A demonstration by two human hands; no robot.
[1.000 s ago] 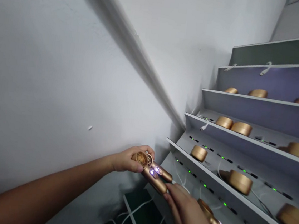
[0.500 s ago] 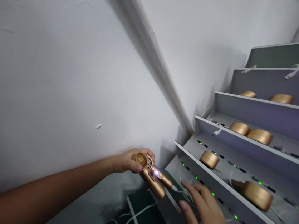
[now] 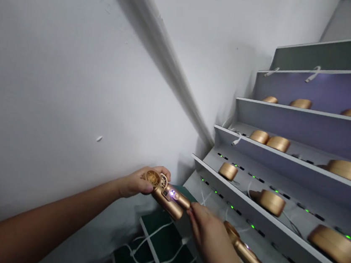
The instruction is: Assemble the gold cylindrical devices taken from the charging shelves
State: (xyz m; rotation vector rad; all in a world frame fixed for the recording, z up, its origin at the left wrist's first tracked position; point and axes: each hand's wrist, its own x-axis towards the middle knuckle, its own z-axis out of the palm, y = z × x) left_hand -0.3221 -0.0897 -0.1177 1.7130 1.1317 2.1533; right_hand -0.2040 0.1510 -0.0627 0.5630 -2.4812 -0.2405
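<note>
My left hand (image 3: 136, 182) is closed around the heads of two gold handheld fans, held side by side with handles pointing down and right. A purple-white light glows on the handle of the farther fan (image 3: 183, 200); the nearer fan (image 3: 167, 203) has a small dark display. My right hand (image 3: 211, 232) pinches the handle end of the lit fan, where a white cable plug sits; its fingers hide the plug. Close by my right wrist, another gold handheld fan (image 3: 251, 258) lies on a lower shelf.
Tiered grey shelves (image 3: 271, 180) on the right hold several gold fans and rows of ports with green lights. White cables (image 3: 164, 259) trail over a dark green surface (image 3: 163, 235) below. A white wall (image 3: 58, 71) with a diagonal pipe (image 3: 167, 59) stands on the left.
My right hand has moved left from beside the cable and closed at the lit fan's handle end, covering the plug. The view has shifted right; my left hand keeps both fans.
</note>
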